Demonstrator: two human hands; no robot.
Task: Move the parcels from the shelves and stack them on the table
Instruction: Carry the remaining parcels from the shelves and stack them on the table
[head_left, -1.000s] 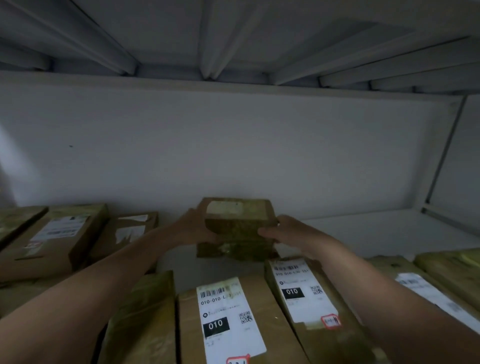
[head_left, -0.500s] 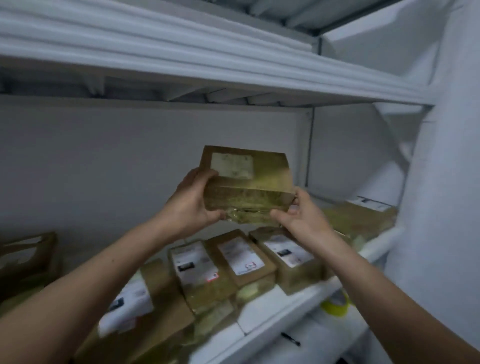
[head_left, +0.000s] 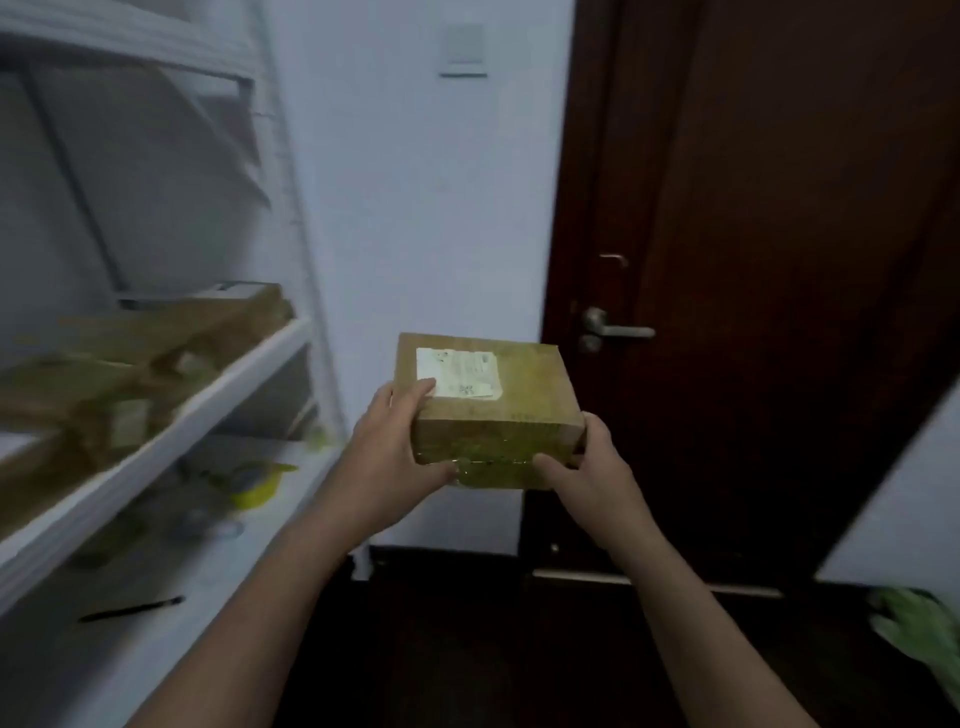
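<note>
Status: one parcel (head_left: 524, 410) in transit. It's held mid-air in front of the person, clear of the shelves, roughly level, label up. Left hand (head_left: 400, 447) wraps the near-left corner and right hand (head_left: 587, 478) clasps the near-right corner. Both hands are gripping the box, so neither is free.

Done: this box is off the shelf.
Left: set it on the table. The table isn't in view, so I can't say what's stacked there. More parcels (head_left: 130, 364) lie on the shelf (head_left: 171, 441) at left, too blurred to count. My read: well short of finished.

Around:
- Lower shelf carries a yellow-green roll (head_left: 254, 480), possibly tape, and a thin black stick (head_left: 132, 609), maybe a pen.
- Dark wooden door (head_left: 779, 260) straight ahead looks closed, with its lever handle (head_left: 613, 330) just beyond the parcel.
- Wall switch (head_left: 462, 49) up high.
- Something green (head_left: 919, 623) low at far right, too blurred to name.

Obstructions: nothing visible in front of the box except the door close ahead. The floor is dark, so trip hazards can't be ruled out.
</note>
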